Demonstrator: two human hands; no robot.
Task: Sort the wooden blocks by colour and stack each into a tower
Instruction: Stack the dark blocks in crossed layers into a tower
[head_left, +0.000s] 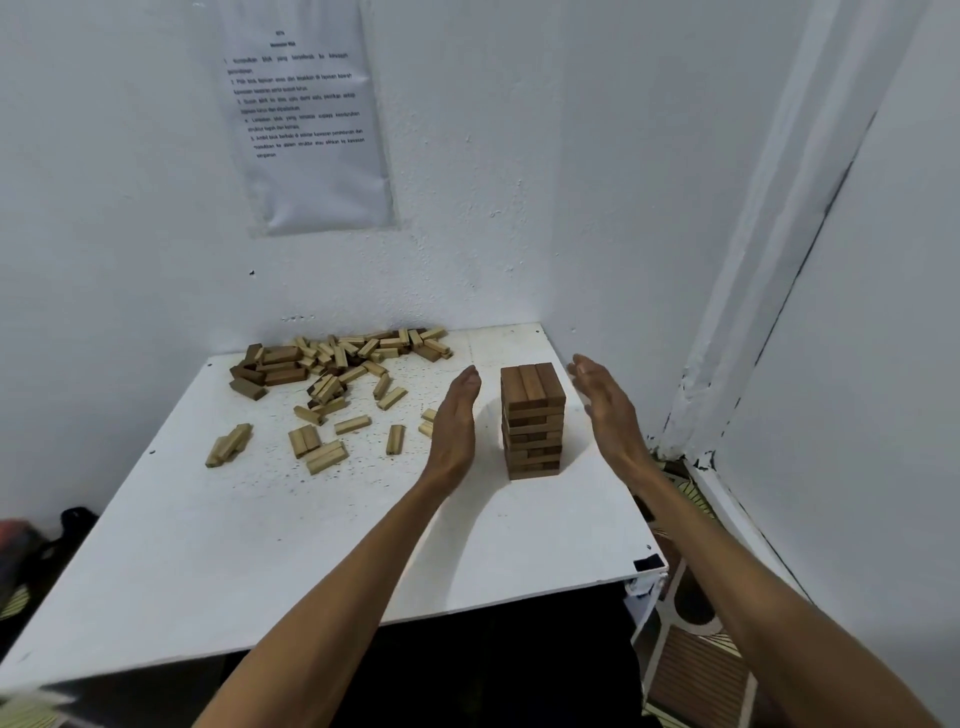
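left hand (457, 426) and right hand (605, 405) held flat beside one dark tower (532, 431)

two hands are seen, each with fingers straight and together, palm turned inward, nothing held. one is set on each side of the tower, near it but apart from it. one tower is counted, standing upright on the right part of the white table (260, 545), close to the corner of the walls. it is built of dark brown blocks: three are laid side by side in the top layer, and the layers below are crossed in alternate directions. roughly eight layers are made out, though the lower ones blur together. loose blocks are spread over the back left of the table. a handful of dark blocks (270, 370) is clustered at the far left of the heap. well over twenty pale blocks (324, 457) are heaped by the wall and scattered nearer the front. one printed sheet (311, 119) is fixed to the wall above.
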